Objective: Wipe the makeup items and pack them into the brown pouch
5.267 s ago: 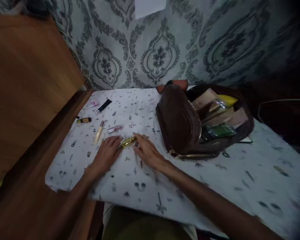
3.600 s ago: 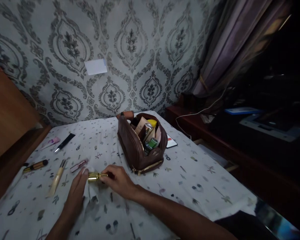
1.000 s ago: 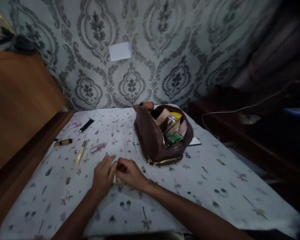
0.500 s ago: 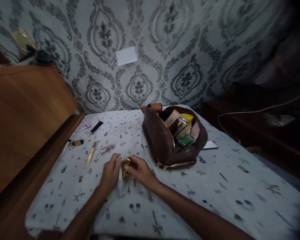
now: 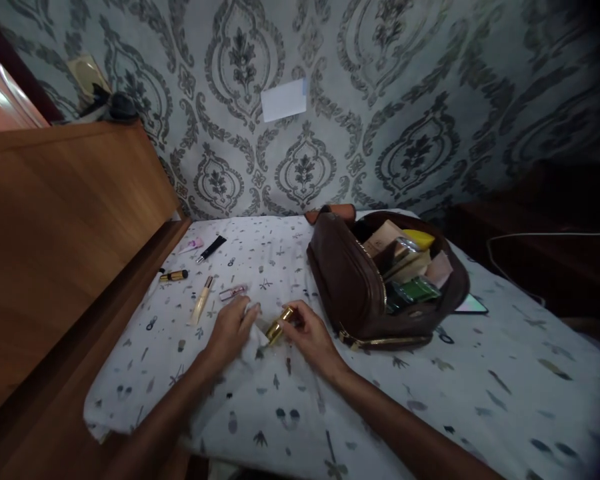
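My right hand [image 5: 314, 339] pinches a shiny gold lipstick tube [image 5: 279, 327] by its upper end, tilted above the bed sheet. My left hand [image 5: 231, 328], fingers curled, grips a thin white wipe [image 5: 255, 343] that touches the lower end of the tube. Just beyond my left hand lies a small pink tube [image 5: 233, 292]. Farther left are a cream-coloured tube [image 5: 201, 303], a black and gold tube [image 5: 174, 275], a black tube [image 5: 211, 249] and a pink-white sachet-like item [image 5: 192, 245]. To the right of my hands stands a brown bag [image 5: 347, 277], unzipped.
Packets and boxes fill the bag, among them a green packet [image 5: 417, 290] and a yellow item [image 5: 419, 239]. A flat device [image 5: 473, 305] lies partly behind it. A wooden board [image 5: 75, 220] borders the left; a patterned wall [image 5: 325, 153] rises behind. A white cable [image 5: 555, 235] hangs at right.
The view has turned slightly left, so everything sits farther right. The gold tube is tilted more and shows more of its length between my hands.
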{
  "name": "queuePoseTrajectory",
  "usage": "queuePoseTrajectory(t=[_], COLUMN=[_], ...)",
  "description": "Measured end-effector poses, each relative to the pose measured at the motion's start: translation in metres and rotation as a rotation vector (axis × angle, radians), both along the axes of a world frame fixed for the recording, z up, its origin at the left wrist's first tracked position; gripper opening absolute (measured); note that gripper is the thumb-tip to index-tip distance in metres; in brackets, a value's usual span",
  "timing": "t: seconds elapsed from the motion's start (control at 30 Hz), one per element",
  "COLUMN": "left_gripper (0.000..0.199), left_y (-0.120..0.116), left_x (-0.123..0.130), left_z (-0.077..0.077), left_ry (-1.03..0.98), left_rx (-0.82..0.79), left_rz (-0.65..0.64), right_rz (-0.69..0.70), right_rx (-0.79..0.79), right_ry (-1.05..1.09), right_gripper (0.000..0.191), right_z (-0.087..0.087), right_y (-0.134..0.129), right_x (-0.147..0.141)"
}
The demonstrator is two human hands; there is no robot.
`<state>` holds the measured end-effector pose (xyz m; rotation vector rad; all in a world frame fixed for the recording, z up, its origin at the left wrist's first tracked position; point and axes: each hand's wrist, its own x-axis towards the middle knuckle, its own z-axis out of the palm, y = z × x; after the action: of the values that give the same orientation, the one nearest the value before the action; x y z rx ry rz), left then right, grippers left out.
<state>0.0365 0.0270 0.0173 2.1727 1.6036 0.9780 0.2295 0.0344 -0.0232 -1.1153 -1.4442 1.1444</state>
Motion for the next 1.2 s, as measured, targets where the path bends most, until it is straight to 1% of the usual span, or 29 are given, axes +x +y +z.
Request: queuePoseTrajectory(t=[0.07, 0.13, 0.17, 0.27, 0.3, 0.4, 0.5, 0.57, 0.63, 0.77, 0.87, 0.97, 1.1, 1.2], left_gripper=[0.034, 0.034, 0.032, 0.016, 0.017, 0.028, 0.039, 0.042, 0.038, 0.032, 0.033, 0.033, 0.031, 0.032], left_y=[0.016, 0.035, 0.045, 0.074, 0.082, 0.106, 0.124, 0.133, 0.140, 0.146, 0.145, 0.141, 0.124, 0.098], left_x=[-0.013, -0.029, -0.037, -0.062, -0.070, -0.093, -0.111, -0.118, -0.122, -0.120, -0.116, -0.112, -0.105, -0.093], left_z=[0.009, 0.016, 0.018, 0.021, 0.022, 0.025, 0.029, 0.029, 0.029, 0.027, 0.027, 0.030, 0.037, 0.037], left_ry=[-0.015, 0.013, 0.046, 0.153, 0.185, 0.273, 0.384, 0.454, 0.515, 0.589, 0.597, 0.567, 0.459, 0.312], left_rx=[0.027, 0.025, 0.009, -0.050, -0.065, -0.124, -0.215, -0.270, -0.321, -0.374, -0.367, -0.342, -0.284, -0.258], left_rz=[0.051, 0.123, 0.170, 0.313, 0.356, 0.471, 0.584, 0.625, 0.641, 0.637, 0.626, 0.618, 0.573, 0.462], right_rz=[-0.014, -0.005, -0.003, 0.000, 0.001, 0.003, 0.008, 0.023, 0.037, 0.028, 0.045, 0.066, 0.069, 0.089], right_rx=[-0.019, -0.031, -0.036, -0.057, -0.064, -0.079, -0.079, -0.078, -0.081, -0.092, -0.110, -0.121, -0.171, -0.214], right_ry=[-0.029, -0.038, -0.037, -0.009, 0.007, 0.041, 0.075, 0.102, 0.116, 0.132, 0.168, 0.209, 0.265, 0.314], right_gripper=[0.029, 0.031, 0.032, 0.038, 0.039, 0.042, 0.039, 0.037, 0.035, 0.037, 0.040, 0.041, 0.046, 0.046], right_z=[-0.001, -0.003, -0.004, -0.008, -0.009, -0.013, -0.013, -0.012, -0.010, -0.005, -0.001, 0.003, 0.007, 0.008], right_y=[0.003, 0.005, 0.005, 0.006, 0.007, 0.008, 0.008, 0.008, 0.008, 0.006, 0.005, 0.004, 0.004, 0.003], right_x=[0.002, 0.004, 0.004, 0.006, 0.006, 0.006, 0.006, 0.005, 0.004, 0.003, 0.003, 0.004, 0.005, 0.006])
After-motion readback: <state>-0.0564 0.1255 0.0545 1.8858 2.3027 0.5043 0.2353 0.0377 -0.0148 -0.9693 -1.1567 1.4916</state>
